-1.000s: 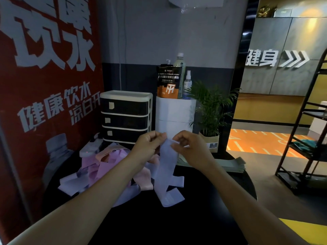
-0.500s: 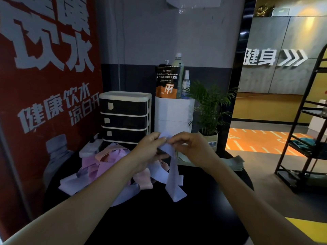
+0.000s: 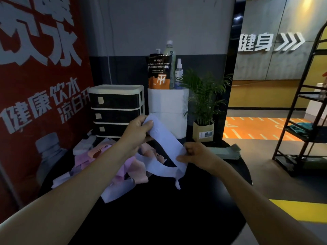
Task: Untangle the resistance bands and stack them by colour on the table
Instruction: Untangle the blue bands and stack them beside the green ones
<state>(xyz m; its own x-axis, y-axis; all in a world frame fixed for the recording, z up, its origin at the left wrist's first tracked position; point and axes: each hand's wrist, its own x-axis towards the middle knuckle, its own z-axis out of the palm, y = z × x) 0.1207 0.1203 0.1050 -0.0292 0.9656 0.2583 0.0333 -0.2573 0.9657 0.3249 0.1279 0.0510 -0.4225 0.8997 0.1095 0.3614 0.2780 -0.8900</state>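
Left hand (image 3: 137, 133) pinches the top end of a lavender band (image 3: 165, 144). Right hand (image 3: 195, 155) grips it lower down, stretched between them above the table (image 3: 177, 209).

Left hand (image 3: 137, 131) raised, fingers pinching; right hand (image 3: 196, 154) lower, curled, gripping; both forearms extended

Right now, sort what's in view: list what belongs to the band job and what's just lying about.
Job:
lavender band, gripped by left hand and right hand
tangled pile of bands
green stack
black table

Lying about:
drawer unit
potted plant
powder pouch
spray bottle
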